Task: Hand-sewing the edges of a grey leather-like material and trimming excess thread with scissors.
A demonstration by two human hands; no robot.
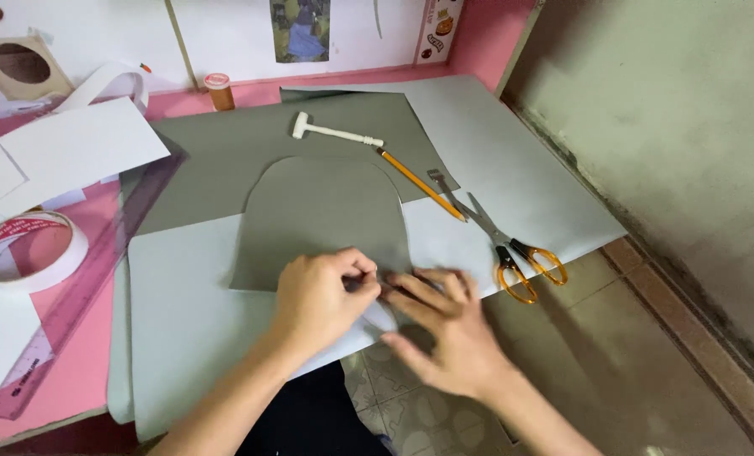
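Fingers of your left hand (320, 297) pinch something small at the bottom edge of the grey arch (320, 221); what it is, you cannot tell. Your right hand (444, 333) lies blurred, fingers spread flat, just beside that edge. Scissors (499, 238) and pencil (419, 184) lie right of the arch.

You sit at a pink table (73, 384) pushed against a wall hung with white sheets and a small picture (299, 29). To your right stands a bare, stained grey-green wall (672, 127) — below it, a tiled floor (613, 355), evenly lit.
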